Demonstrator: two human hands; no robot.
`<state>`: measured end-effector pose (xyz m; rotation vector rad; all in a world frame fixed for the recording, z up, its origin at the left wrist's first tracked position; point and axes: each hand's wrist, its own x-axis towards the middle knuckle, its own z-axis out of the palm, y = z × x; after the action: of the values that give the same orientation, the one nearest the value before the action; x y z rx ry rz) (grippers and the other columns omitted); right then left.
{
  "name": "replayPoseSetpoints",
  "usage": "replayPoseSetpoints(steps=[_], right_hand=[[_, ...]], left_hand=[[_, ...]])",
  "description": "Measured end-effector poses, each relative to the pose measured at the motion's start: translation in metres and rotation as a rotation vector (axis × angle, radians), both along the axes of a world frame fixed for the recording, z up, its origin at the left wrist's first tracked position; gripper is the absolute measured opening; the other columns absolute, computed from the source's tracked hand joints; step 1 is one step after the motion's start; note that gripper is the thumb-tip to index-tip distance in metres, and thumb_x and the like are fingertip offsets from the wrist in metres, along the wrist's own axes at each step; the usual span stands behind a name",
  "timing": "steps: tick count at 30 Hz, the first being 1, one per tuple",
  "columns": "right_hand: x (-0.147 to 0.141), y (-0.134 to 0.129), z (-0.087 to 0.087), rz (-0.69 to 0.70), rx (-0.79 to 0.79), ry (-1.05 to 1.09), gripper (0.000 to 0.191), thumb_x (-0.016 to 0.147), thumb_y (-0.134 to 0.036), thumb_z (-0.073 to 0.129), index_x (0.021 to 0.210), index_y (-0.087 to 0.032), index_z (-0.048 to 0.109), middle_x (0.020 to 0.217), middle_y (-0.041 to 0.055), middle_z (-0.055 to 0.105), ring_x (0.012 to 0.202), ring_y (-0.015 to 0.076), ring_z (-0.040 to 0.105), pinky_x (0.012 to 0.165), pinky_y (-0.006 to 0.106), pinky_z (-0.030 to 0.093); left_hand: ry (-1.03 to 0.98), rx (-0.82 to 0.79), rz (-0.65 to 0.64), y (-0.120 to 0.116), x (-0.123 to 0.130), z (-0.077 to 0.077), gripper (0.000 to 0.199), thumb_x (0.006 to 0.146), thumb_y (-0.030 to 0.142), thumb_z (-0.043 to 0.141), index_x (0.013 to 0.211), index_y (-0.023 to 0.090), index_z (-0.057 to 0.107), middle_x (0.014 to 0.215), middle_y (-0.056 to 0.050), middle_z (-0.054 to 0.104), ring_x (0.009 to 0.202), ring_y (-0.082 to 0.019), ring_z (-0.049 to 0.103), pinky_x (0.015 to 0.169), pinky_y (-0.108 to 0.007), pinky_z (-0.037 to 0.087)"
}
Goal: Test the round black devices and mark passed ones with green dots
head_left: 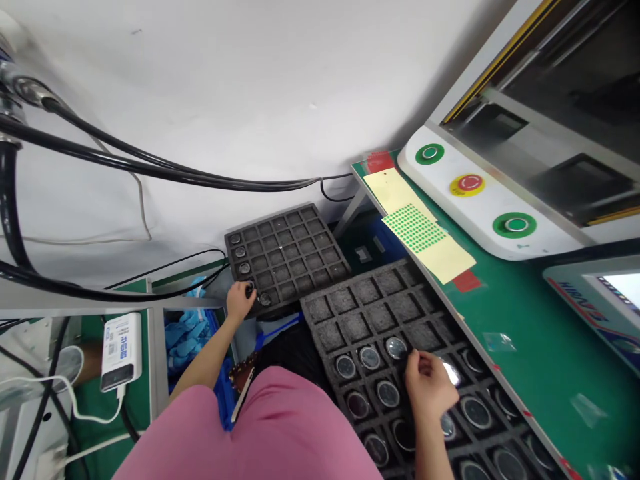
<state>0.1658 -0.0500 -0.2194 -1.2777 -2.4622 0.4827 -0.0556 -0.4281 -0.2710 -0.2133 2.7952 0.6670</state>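
Observation:
At the far foam tray (290, 250), my left hand (240, 301) is closed, with its fingertips on a small round dark part (250, 289) at the tray's left edge. Several similar round parts line that left column. My right hand (431, 383) is over the near foam tray (320, 333), its thumb and fingers pinched together; whether something is between them is hidden. Right behind those fingers a shiny round disc (451, 371) catches the light. Round glass-like discs, one of them a clear-faced disc (396, 347), fill many of the near tray's lower cells.
To the right, a green bench (530, 333) carries a sheet of green dot stickers (415, 228) and a white machine panel with push buttons (470, 183). Black cables (200, 175) hang along the wall. A white power bank (121, 350) and a blue bin (227, 390) are at left.

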Motion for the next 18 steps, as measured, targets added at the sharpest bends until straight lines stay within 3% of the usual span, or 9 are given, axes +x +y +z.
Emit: replayPoseSetpoints(steps=[4, 9, 14, 18], right_hand=[[0.000, 0.000, -0.001, -0.004, 0.005, -0.006, 0.046, 0.082, -0.054, 0.040, 0.070, -0.016, 0.064, 0.054, 0.0050, 0.058, 0.048, 0.0164, 0.049, 0.047, 0.026, 0.026], [0.000, 0.000, -0.001, 0.015, 0.007, 0.007, 0.047, 0.082, -0.054, 0.039, 0.070, -0.016, 0.064, 0.054, 0.0049, 0.058, 0.049, 0.0167, 0.050, 0.047, 0.026, 0.027], [-0.001, 0.000, -0.001, 0.000, 0.019, 0.019, 0.045, 0.082, -0.051, 0.039, 0.071, -0.015, 0.064, 0.054, 0.0050, 0.058, 0.049, 0.0163, 0.050, 0.048, 0.025, 0.027], [0.000, 0.000, -0.005, 0.010, 0.014, 0.018, 0.045, 0.082, -0.050, 0.039, 0.073, -0.015, 0.065, 0.055, 0.0050, 0.058, 0.050, 0.0162, 0.050, 0.048, 0.025, 0.027]], left_hand=[[-0.094, -0.130, -0.185, 0.027, 0.022, 0.001, 0.033, 0.089, 0.034, 0.060, 0.115, 0.016, 0.059, 0.122, -0.010, 0.059, 0.108, -0.024, 0.058, 0.091, -0.046, 0.050], [-0.180, -0.270, -0.252, 0.048, 0.013, -0.004, 0.034, 0.090, 0.034, 0.059, 0.118, 0.015, 0.057, 0.120, -0.010, 0.059, 0.102, -0.022, 0.061, 0.086, -0.043, 0.053], [-0.190, -0.303, -0.292, 0.041, 0.002, 0.002, 0.032, 0.090, 0.034, 0.058, 0.115, 0.015, 0.059, 0.114, -0.009, 0.062, 0.098, -0.021, 0.062, 0.084, -0.041, 0.054], [-0.102, -0.326, -0.200, 0.020, -0.004, 0.013, 0.032, 0.091, 0.035, 0.056, 0.116, 0.016, 0.058, 0.117, -0.009, 0.061, 0.101, -0.021, 0.061, 0.087, -0.043, 0.053]])
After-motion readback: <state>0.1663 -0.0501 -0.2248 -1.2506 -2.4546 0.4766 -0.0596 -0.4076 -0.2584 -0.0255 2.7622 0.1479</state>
